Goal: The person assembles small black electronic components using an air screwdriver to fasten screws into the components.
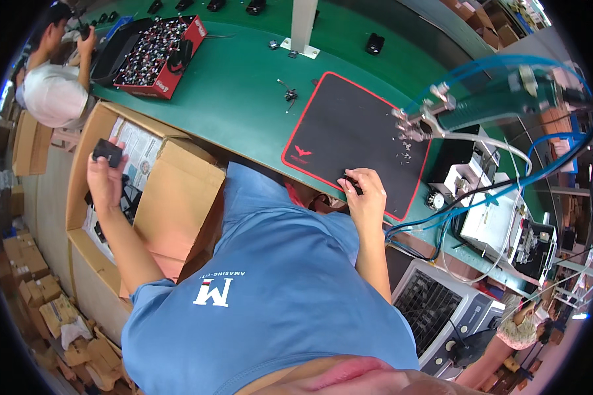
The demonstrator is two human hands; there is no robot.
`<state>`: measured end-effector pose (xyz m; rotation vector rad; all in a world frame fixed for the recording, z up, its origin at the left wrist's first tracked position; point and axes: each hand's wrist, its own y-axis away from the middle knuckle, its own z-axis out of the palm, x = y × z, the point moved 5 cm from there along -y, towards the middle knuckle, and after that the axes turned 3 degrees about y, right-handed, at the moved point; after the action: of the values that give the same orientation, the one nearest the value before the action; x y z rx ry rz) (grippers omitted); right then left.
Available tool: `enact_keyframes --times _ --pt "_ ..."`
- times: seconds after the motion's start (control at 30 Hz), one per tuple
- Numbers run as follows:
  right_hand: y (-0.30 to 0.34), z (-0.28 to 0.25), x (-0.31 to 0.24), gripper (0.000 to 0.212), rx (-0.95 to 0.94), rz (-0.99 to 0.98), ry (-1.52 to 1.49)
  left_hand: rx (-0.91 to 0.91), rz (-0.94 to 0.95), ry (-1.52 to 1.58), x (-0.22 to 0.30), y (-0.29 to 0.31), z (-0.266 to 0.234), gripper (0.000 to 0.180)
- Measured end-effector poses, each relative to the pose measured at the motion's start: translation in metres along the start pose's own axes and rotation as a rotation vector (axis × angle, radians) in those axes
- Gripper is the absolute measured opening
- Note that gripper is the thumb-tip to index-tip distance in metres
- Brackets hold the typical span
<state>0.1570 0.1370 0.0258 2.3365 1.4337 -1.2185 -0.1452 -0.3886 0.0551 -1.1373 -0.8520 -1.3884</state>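
Note:
My left hand (pixel 107 181) is raised over the open cardboard box (pixel 79 191) on the left, its fingers closed round a small black block-shaped part (pixel 107 153). Dark parts and printed paper (pixel 141 158) lie inside that box, below the hand. Over the near edge of a black mat with a red border (pixel 349 125), my right hand (pixel 367 197) is closed in a pinch. Something small and dark shows between its thumb and fingers, too covered to name. Tiny light-coloured bits (pixel 405 155) are scattered on the mat's right side.
A red box (pixel 171 82) full of small parts stands on the green table (pixel 244 85). A metal post (pixel 303 26) rises behind the mat. On the right are a machine with blue air hoses (pixel 487 197) and a fan (pixel 435 309). A co-worker (pixel 56 92) sits at far left.

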Motion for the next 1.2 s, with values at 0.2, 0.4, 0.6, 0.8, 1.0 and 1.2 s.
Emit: enact_keyframes --times 0.2,0.4,0.6,0.8,1.0,1.2 --pt "-0.004 -0.001 -0.006 0.016 0.023 -0.132 0.063 -0.462 -0.217 0.465 -0.053 0.030 0.196 0.104" --pt "-0.004 0.003 -0.008 0.013 0.021 -0.162 0.102 -0.716 -0.563 0.641 -0.122 0.049 0.316 0.086" --pt "-0.002 0.006 -0.007 0.012 0.008 -0.169 0.129 -0.844 -0.716 0.595 -0.144 0.062 0.371 0.087" --pt "-0.002 0.000 -0.012 0.010 0.019 -0.156 0.132 -0.855 -0.747 0.507 -0.146 0.060 0.384 0.091" --pt "-0.005 -0.016 -0.036 0.014 0.097 -0.119 -0.030 -0.882 -0.489 0.176 -0.146 0.064 0.399 0.088" --pt "-0.016 -0.023 -0.069 0.018 0.172 -0.208 -0.083 -0.969 -0.077 -0.358 -0.124 0.079 0.412 0.079"
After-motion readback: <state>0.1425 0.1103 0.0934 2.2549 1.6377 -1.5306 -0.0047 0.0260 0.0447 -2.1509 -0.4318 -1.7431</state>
